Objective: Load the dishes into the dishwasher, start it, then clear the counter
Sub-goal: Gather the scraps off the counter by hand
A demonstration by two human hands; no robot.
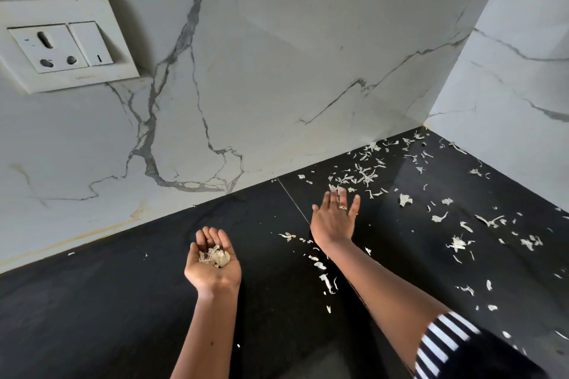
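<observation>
Pale papery peel scraps (pixel 366 174) lie scattered over the black counter (pixel 123 301), thickest toward the back right corner. My left hand (pixel 212 261) is cupped palm up over the counter and holds a small heap of gathered scraps (pixel 215 256). My right hand (pixel 334 217) reaches out flat, palm down, fingers spread, its fingertips at the near edge of the thick patch of scraps. It wears a ring and holds nothing. No dishes or dishwasher are in view.
A white marble-patterned wall (pixel 277 71) backs the counter and meets a side wall (pixel 508 101) at the right corner. A white socket and switch plate (pixel 66 44) is on the wall at upper left. A seam (pixel 292 203) crosses the counter.
</observation>
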